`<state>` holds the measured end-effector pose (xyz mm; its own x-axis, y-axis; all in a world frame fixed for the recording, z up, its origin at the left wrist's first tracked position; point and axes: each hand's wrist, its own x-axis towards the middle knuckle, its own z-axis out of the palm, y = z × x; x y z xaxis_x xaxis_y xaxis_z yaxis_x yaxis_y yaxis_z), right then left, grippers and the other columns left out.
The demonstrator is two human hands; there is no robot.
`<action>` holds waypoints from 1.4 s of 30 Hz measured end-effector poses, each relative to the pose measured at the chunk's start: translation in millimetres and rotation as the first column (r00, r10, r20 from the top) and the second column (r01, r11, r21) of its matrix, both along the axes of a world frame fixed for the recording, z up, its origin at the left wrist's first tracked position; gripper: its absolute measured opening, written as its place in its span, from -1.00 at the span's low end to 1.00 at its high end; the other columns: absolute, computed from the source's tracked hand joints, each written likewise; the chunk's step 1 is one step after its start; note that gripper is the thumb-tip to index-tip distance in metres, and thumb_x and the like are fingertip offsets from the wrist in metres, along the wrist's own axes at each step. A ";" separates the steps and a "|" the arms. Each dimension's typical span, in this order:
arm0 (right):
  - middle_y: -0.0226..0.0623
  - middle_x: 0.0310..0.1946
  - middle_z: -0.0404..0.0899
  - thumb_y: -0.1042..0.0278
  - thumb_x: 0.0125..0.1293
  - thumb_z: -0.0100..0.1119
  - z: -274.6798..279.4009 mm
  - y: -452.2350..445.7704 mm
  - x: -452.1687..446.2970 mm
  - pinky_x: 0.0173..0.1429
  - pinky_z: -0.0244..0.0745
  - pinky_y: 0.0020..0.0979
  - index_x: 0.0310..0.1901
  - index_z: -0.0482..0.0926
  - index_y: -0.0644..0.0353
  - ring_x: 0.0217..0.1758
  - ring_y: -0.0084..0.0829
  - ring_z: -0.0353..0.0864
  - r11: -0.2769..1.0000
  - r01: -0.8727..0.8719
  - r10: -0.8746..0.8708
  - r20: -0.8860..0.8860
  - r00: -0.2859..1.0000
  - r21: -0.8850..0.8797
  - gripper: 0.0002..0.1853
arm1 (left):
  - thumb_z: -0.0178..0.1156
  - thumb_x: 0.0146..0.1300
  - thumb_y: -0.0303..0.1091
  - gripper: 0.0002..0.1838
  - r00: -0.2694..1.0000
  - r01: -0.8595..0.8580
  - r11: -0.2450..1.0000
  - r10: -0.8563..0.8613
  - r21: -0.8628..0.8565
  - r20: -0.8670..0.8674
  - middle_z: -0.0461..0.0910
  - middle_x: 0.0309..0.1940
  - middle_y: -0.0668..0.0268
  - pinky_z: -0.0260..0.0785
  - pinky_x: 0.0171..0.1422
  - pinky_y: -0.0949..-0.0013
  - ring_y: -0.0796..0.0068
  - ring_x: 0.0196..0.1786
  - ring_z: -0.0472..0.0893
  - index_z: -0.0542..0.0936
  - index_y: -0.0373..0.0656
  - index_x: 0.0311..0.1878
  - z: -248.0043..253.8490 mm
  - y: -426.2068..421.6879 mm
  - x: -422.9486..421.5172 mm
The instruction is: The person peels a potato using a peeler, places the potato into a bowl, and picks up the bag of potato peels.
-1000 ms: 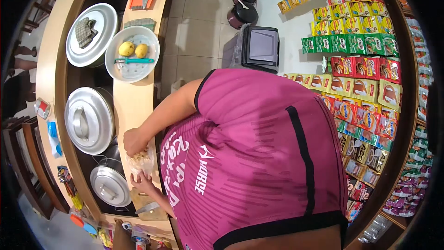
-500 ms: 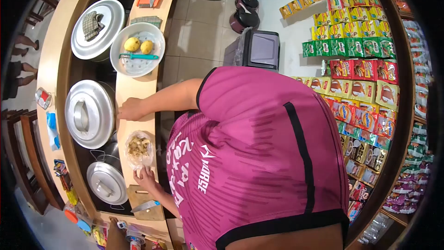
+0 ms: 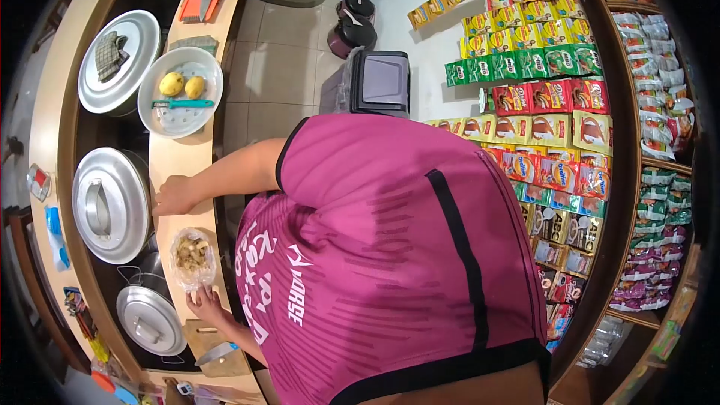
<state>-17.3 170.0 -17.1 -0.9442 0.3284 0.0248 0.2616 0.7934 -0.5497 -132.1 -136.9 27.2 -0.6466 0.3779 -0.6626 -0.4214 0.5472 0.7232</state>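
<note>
My right hand [image 3: 174, 195] rests on the wooden counter [image 3: 161, 236], beside a large lidded aluminium pot [image 3: 124, 229]. Its fingers look curled in, and nothing shows in them. Lower down, my left hand [image 3: 206, 306] has its fingers apart at the near rim of a bowl lined with clear plastic [image 3: 211, 276]. Pale brownish pieces [image 3: 192, 253] fill the bowl; their kind is unclear. Just below that hand lies a wooden cutting board [image 3: 234, 364] with a knife [image 3: 215, 354] on it.
Farther along the counter, a white basin [image 3: 214, 116] holds two yellow fruits [image 3: 171, 84] and a teal-handled peeler [image 3: 184, 103]. An orange grater [image 3: 196, 9] with a knife on it lies beyond. More lidded pots [image 3: 152, 321] line the counter; sachets [image 3: 517, 64] hang on my right.
The whole view has shifted left and slightly down as my head moved. Both hands keep nearly the same places on the counter and at the bowl.
</note>
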 end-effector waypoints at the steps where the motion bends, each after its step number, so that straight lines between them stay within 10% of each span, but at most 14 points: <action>1: -0.10 -0.18 0.65 0.21 0.41 -0.07 -3.5 -0.5 -5.8 -0.13 0.58 0.00 -0.05 0.60 0.06 -0.10 0.01 0.68 0.999 -0.016 0.013 0.047 0.999 0.044 -0.74 | 0.26 0.36 -0.38 -0.37 1.000 0.005 1.000 -0.005 0.007 -0.002 0.49 0.14 0.18 0.43 0.07 0.24 0.20 0.15 0.61 0.21 -0.04 0.42 -0.1 0.3 -0.2; 9: -0.07 -0.19 0.64 0.23 0.40 -0.03 -0.7 4.1 15.7 -0.14 0.59 -0.01 0.00 0.58 0.16 -0.10 -0.06 0.68 0.970 -0.121 0.104 0.089 0.991 0.209 -0.71 | 0.30 0.32 -0.38 -0.34 1.000 -0.005 1.000 0.005 0.009 -0.011 0.49 0.11 0.21 0.43 0.00 0.28 0.24 0.09 0.62 0.22 -0.04 0.41 -7.2 4.9 -3.0; 12: -0.06 -0.21 0.63 0.23 0.39 -0.01 1.6 9.5 27.0 -0.12 0.59 -0.02 0.03 0.58 0.18 -0.12 -0.05 0.68 0.978 0.159 -0.165 0.033 0.986 0.137 -0.69 | 0.30 0.32 -0.38 -0.34 1.000 -0.017 1.000 0.017 0.014 -0.015 0.50 0.09 0.21 0.42 -0.01 0.29 0.25 0.07 0.62 0.22 -0.05 0.41 -9.9 5.8 -1.0; 21: -0.04 -0.10 0.60 0.21 0.40 -0.01 -12.3 22.3 -1.3 -0.17 0.61 -0.02 0.18 0.50 0.08 -0.09 0.02 0.69 0.970 -0.179 0.130 0.274 0.953 0.162 -0.63 | 0.35 0.29 -0.34 -0.30 1.000 -0.021 1.000 0.021 0.022 -0.020 0.54 0.05 0.22 0.41 0.03 0.27 0.26 0.07 0.61 0.21 -0.06 0.42 -9.0 14.8 4.1; 23: -0.06 -0.12 0.61 0.21 0.41 -0.04 16.6 21.2 -0.8 -0.19 0.61 -0.03 0.23 0.50 -0.05 -0.14 -0.01 0.70 0.983 -0.130 0.134 -0.025 0.991 0.128 -0.62 | 0.35 0.29 -0.33 -0.30 0.999 -0.030 0.999 0.031 0.021 -0.020 0.54 0.05 0.22 0.41 0.03 0.27 0.26 0.07 0.61 0.22 -0.06 0.42 -7.9 15.5 6.0; 30: -0.15 -0.24 0.62 0.19 0.42 -0.04 13.7 19.8 -41.1 -0.31 0.59 -0.12 0.31 0.48 -0.12 -0.25 -0.12 0.72 0.949 -0.141 0.153 -0.022 0.988 0.282 -0.56 | 0.35 0.29 -0.29 -0.28 0.999 -0.049 0.999 0.049 0.021 0.002 0.49 0.15 0.20 0.41 0.13 0.23 0.17 0.12 0.60 0.21 -0.03 0.43 -6.6 9.3 5.5; 36: -0.37 -0.52 0.58 0.24 0.39 0.02 -1.3 14.4 -47.4 -0.52 0.52 -0.22 -0.11 0.65 0.06 -0.47 -0.27 0.69 0.848 0.009 0.152 -0.259 0.954 0.530 -0.77 | 0.35 0.30 -0.40 -0.36 0.994 -0.109 0.994 0.109 0.000 -0.022 0.54 0.03 0.25 0.41 -0.06 0.30 0.28 0.00 0.60 0.27 -0.02 0.38 4.1 20.7 9.0; 42: -0.34 -0.47 0.65 0.23 0.28 0.14 24.0 2.6 -31.0 -0.36 0.58 -0.08 -0.20 0.68 -0.02 -0.38 -0.12 0.71 0.962 -0.063 0.123 -0.212 0.970 0.267 -0.84 | 0.36 0.31 -0.39 -0.36 0.994 -0.108 0.994 0.108 0.028 -0.006 0.55 0.00 0.25 0.41 -0.06 0.30 0.27 -0.01 0.60 0.28 -0.03 0.37 -2.3 17.0 1.9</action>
